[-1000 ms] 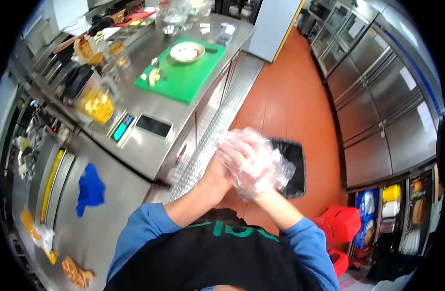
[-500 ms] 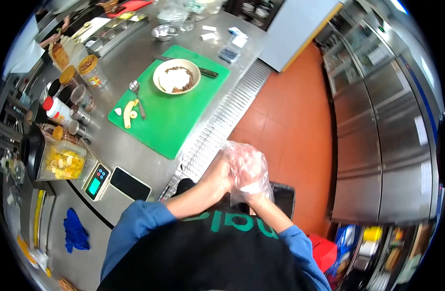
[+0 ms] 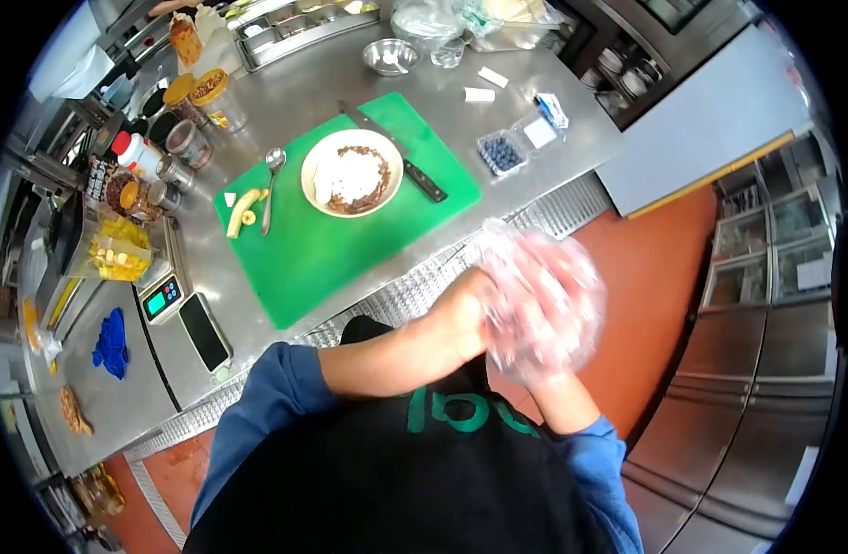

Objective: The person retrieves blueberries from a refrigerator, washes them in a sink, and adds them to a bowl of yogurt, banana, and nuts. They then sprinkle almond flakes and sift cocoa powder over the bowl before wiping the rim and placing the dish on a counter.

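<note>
A clear plastic glove covers my right hand, whose fingers are spread inside it. My bare left hand is closed on the glove's edge beside the right hand. Both hands are in front of the table edge. On the green cutting board stands a bowl with a white creamy substance and brown bits. A black-handled knife lies partly behind the bowl. To the left of the bowl are a spoon, a partly cut banana and small pieces.
A box of blueberries and a small metal bowl stand beyond the board. Jars, a scale, a phone and a blue glove are on the left. Steel cabinets line the right.
The view has turned to the right. Both hands have come up, and the fingers in the clear glove now show spread apart.
</note>
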Available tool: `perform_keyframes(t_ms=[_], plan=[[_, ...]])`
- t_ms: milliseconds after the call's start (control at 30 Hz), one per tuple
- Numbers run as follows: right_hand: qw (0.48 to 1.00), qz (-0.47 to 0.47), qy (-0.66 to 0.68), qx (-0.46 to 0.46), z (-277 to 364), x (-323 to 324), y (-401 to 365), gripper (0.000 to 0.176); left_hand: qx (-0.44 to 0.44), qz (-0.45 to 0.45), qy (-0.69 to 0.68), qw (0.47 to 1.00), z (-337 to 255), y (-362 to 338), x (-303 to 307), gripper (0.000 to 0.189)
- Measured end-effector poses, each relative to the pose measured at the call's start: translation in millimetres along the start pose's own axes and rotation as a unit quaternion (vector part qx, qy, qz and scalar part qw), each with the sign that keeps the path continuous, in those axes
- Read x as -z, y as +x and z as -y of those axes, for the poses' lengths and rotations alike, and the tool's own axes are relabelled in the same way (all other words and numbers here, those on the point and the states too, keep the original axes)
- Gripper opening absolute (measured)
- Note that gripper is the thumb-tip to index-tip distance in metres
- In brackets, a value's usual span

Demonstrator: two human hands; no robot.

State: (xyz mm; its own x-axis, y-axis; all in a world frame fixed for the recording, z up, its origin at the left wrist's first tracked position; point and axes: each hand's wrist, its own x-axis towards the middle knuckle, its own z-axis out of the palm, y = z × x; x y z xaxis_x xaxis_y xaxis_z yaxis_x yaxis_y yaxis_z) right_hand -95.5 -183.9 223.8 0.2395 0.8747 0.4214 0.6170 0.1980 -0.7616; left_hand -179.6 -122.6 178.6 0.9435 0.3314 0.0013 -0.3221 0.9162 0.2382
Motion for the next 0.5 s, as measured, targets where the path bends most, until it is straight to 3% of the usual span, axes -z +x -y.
perform_keyframes(t_ms=[33,67,133,167,233,333,400,467,500], plan=[[1.000,0.014,0.005,0.000,-8.3,7.5,4.1,0.035,-0.023,0.041,-0.040,0.998,-9.4,0.5,-37.5,0.022],[1.000,0.021,-0.017,0.013,-29.8,3.7,1.6,0.035,-0.031,0.030,-0.041,0.998,-5.9,7.4,-21.6,0.022],[0.996,0.025,-0.069,0.040,-73.4,-18.8,-5.1,0.035,-0.028,-0.153,-0.052,0.986,4.6,34.2,46.6,0.021],[0.996,0.023,-0.074,0.042,-86.3,-28.9,-14.7,0.035,-0.052,-0.186,-0.086,0.978,26.7,35.4,76.0,0.022],[0.999,0.027,-0.030,0.025,-90.3,-23.8,-12.8,0.035,-0.047,-0.162,-0.014,0.986,21.6,35.8,74.8,0.022],[0.989,0.078,0.110,-0.057,-63.8,25.9,13.8,0.035,-0.043,-0.096,0.011,0.994,12.5,40.2,-4.5,0.022],[0.992,0.078,0.087,-0.049,-66.4,29.3,16.1,0.036,-0.034,-0.059,0.019,0.997,13.0,50.8,3.8,0.022],[0.998,0.053,-0.016,0.001,-94.7,3.4,3.6,0.036,-0.051,-0.103,-0.018,0.993,12.9,61.7,56.2,0.022],[0.998,0.045,-0.040,0.010,-102.6,-8.3,-3.9,0.036,-0.101,-0.214,0.046,0.970,19.6,42.6,39.5,0.023]])
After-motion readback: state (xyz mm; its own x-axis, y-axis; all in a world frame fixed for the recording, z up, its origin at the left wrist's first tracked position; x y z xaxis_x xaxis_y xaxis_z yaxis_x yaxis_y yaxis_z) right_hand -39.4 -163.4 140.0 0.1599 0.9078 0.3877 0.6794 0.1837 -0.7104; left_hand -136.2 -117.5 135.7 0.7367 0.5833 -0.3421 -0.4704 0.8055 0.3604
